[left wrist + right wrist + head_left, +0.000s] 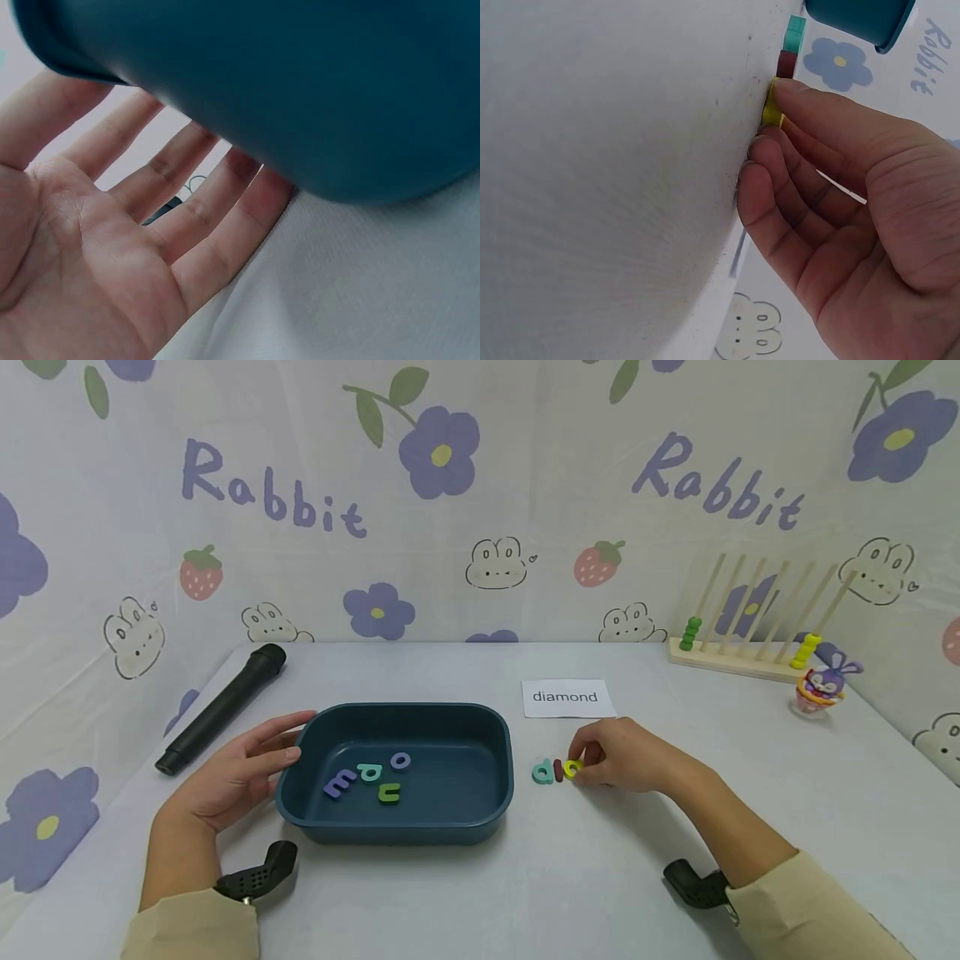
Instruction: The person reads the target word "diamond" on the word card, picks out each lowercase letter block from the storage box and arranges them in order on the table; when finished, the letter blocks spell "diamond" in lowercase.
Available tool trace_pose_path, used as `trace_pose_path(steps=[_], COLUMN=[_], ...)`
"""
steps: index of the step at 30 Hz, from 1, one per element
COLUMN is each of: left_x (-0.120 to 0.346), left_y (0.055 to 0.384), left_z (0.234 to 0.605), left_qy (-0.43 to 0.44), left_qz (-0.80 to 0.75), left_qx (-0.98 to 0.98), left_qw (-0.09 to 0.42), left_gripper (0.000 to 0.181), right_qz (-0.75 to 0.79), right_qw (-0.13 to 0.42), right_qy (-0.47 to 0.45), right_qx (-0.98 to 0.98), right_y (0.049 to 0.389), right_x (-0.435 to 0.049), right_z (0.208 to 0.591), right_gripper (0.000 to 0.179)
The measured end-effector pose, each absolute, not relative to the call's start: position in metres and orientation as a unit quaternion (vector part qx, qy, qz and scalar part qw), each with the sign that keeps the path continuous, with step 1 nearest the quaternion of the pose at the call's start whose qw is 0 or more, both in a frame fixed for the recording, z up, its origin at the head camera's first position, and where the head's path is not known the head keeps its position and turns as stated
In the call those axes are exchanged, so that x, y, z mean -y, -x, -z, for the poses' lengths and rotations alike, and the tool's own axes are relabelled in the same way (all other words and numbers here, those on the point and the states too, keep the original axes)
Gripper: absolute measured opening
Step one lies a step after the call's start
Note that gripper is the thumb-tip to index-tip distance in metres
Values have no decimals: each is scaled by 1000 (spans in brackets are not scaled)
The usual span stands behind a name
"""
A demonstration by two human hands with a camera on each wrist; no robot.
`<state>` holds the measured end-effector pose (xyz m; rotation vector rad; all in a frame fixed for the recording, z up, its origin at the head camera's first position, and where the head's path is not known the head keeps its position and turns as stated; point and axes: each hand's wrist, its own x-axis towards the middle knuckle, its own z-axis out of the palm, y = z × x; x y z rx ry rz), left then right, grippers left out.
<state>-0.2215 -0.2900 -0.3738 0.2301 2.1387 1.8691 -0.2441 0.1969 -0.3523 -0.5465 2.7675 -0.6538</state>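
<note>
My left hand (236, 772) rests against the left end of a dark teal tray (461, 785), its fingers extended along the outside wall (217, 97). In the tray lie a purple m (339, 783), a mint letter (363, 770), a purple o (393, 763) and a green letter (388, 797). Right of the tray, my right hand (633, 756) pinches a yellow letter (772, 112) between thumb and fingers, down at the tabletop. The fingers partly cover it in the head view. Directly left of it stand a brown-red i (558, 771) and a teal d (537, 772) in a row.
A white card printed "diamond" (568, 699) lies behind the letter row. A black microphone (221, 710) lies at the left. Back right stand a wooden bead rack (738, 662) and a small purple rabbit figure (821, 685). A printed cloth (517, 468) hangs behind.
</note>
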Motion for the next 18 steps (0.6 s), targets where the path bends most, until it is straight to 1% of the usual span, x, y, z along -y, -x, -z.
trace_pose_path(steps=[5,13,18], left_x=[290,290,291], left_y=[221,222,223], left_z=[373,374,375], left_qy=[-77,-81,-83], left_qz=[-652,-649,-648], left_qx=[-740,-742,-742], left_qw=[147,148,148], left_gripper=[60,60,60], right_qz=[222,228,233], right_qw=[124,144,153], right_qy=[185,178,174], right_qx=[-949,-947,-945], right_y=[244,242,242], right_x=[-196,-197,-199], right_z=[352,347,343], right_gripper=[15,28,32])
